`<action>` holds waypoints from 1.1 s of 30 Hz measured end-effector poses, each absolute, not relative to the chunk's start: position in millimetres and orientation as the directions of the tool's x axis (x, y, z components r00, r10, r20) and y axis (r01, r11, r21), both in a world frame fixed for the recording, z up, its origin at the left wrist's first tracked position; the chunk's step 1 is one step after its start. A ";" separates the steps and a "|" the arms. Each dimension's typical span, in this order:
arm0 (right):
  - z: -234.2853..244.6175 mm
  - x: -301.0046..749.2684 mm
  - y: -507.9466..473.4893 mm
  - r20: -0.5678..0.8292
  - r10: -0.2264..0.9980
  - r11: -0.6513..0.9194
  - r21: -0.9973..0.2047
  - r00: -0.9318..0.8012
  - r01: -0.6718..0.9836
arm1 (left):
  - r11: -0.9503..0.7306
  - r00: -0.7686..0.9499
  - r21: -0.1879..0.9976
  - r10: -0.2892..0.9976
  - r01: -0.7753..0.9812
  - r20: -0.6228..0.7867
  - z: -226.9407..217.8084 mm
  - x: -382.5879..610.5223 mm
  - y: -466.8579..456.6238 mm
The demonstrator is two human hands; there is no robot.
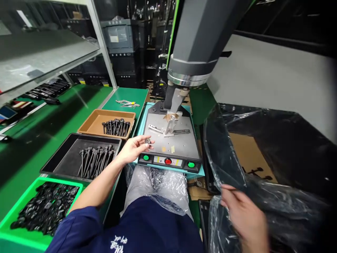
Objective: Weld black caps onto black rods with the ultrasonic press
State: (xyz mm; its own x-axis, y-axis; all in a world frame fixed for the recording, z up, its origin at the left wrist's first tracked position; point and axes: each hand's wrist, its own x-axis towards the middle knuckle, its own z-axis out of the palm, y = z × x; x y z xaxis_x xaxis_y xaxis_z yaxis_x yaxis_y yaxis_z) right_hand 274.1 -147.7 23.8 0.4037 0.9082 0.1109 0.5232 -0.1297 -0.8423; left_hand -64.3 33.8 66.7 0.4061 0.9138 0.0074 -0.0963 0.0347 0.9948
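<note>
My left hand (135,149) is closed in a pinch on a small dark round part (147,141), above the front left of the machine's grey base plate (181,147). My right hand (243,211), slightly blurred, is off to the right with its fingers curled on the edge of a clear plastic liner (219,158). The liner drapes over a dark bin with a brown cardboard sheet (244,151) and a few black parts (256,172) inside. On the base plate stands a metal fixture (170,126), directly under the machine's metal tip (177,100).
A green tray (79,189) holds many small black parts. Black rods with heads lie in a black tray (59,154) and a brown tray (91,117). Two green buttons (191,164) flank a red button (167,161). The grey machine head (197,38) hangs overhead. Pliers (127,103) lie behind.
</note>
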 end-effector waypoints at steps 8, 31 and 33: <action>11.3 171.9 -64.4 0.212 0.975 0.222 -0.898 -0.068 0.380 | 0.003 0.494 0.999 0.869 -0.055 0.024 57.4 -30.5 11.2; 15.7 189.8 -72.4 -0.122 0.955 -0.110 -0.992 -0.272 0.058 | 0.321 0.666 0.939 0.674 0.124 -0.319 63.8 -23.3 28.1; 15.1 189.0 -74.5 0.015 0.987 0.054 -0.968 -0.159 0.245 | 0.342 0.656 0.933 0.680 0.111 -0.327 61.7 -22.1 32.7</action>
State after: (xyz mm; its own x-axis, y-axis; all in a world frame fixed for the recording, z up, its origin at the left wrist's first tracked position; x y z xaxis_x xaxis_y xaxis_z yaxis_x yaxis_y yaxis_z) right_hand 189.0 -74.5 15.1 -0.1593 0.9871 0.0147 0.2446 0.0538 -0.9681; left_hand -22.1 32.7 61.7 0.6562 0.6802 -0.3267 0.1107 0.3416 0.9333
